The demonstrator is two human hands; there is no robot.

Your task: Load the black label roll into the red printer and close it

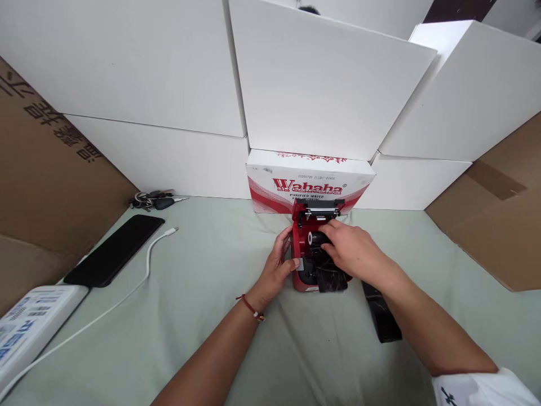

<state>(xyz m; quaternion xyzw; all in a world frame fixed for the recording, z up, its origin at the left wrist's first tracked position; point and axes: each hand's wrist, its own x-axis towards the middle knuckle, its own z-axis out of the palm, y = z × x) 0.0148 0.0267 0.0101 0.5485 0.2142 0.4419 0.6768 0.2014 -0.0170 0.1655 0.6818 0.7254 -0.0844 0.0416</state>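
A small red label printer (297, 280) stands on the cloth with its lid (320, 210) raised, a metal roller showing inside it. My left hand (276, 270) grips the printer's left side, thumb over the front left corner. My right hand (353, 248) reaches in from the right, fingers closed around a black roll (311, 239) with a pale core end. From the roll, a loose black strip (332, 277) hangs over the printer's front. Part of the roll is hidden under my fingers. Another black strip (382, 316) lies on the cloth beneath my right forearm.
Behind the printer is a Wahaha water box (270, 183), against white panels (329, 84). To the left lie keys (154, 199), a black phone (116, 248), a white cable (147, 265) and a white box (42, 316). Cardboard walls (490, 214) flank both sides.
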